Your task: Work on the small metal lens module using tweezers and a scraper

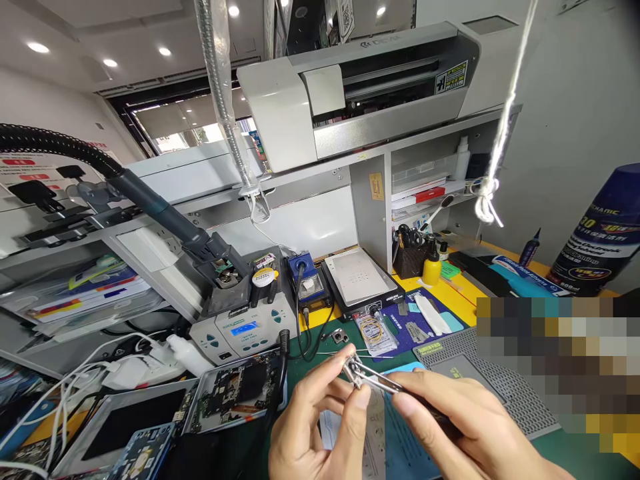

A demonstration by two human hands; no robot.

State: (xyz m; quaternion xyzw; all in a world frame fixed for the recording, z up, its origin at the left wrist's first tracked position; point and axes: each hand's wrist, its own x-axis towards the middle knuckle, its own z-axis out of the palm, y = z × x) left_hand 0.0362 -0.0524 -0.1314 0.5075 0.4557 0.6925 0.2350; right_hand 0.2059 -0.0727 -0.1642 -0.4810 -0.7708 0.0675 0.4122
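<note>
Between thumb and forefinger, my left hand (320, 413) pinches a small silvery part (353, 371) that looks like a phone camera module. My right hand (457, 423) is closed on metal tweezers (377, 379), whose tips reach the small part; whether they grip it I cannot tell. Both hands are raised above the green mat (565, 450). Beyond them on the mat lies a similar small metal part (340, 335), near a clear bag (375, 335) with a yellow ring in it. Under my hands are a blue sheet and a lighter sheet, partly hidden.
A soldering station (250, 330) and a tray of circuit boards (235, 390) stand left. Behind are a flat metal-topped device (363, 277) and a yellow bottle (431, 270). A perforated grey pad (525, 400) lies right; a spray can (595, 233) stands behind it. A cord (505, 120) hangs down.
</note>
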